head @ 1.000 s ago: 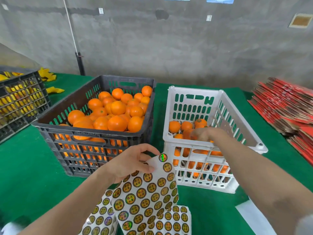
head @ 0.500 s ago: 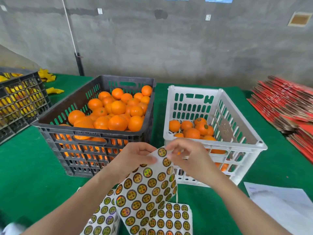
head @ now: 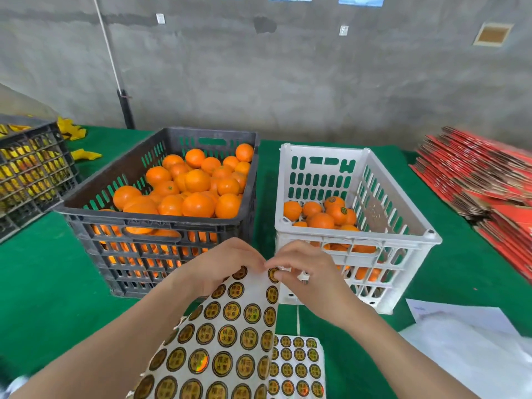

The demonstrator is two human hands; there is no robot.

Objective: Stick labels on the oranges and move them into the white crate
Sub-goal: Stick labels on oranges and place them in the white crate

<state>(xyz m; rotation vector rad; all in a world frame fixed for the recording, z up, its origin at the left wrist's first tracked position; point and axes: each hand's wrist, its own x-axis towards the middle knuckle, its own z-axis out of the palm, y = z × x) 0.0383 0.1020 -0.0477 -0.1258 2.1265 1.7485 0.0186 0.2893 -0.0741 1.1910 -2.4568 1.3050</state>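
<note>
I am watching both hands working close together just in front of the two crates. The left hand is gripping the top edge of the label sheet, fingers curled over it, and is holding it up off the counter. The right hand is pinching a round label at the sheet's top right corner between thumb and forefinger, and its fingertips are nearly touching the left hand's.

The unlabelled oranges are sitting heaped in the black crate on the left. Just beside it on the right, the white crate is holding a shallow layer of labelled oranges, two of them showing dark round stickers on top.

A second sheet of labels is lying flat on the green counter under the raised one. White paper is lying at the lower right, red flattened cartons are lying stacked at the far right, and a dark crate of yellow items is standing at the far left.
</note>
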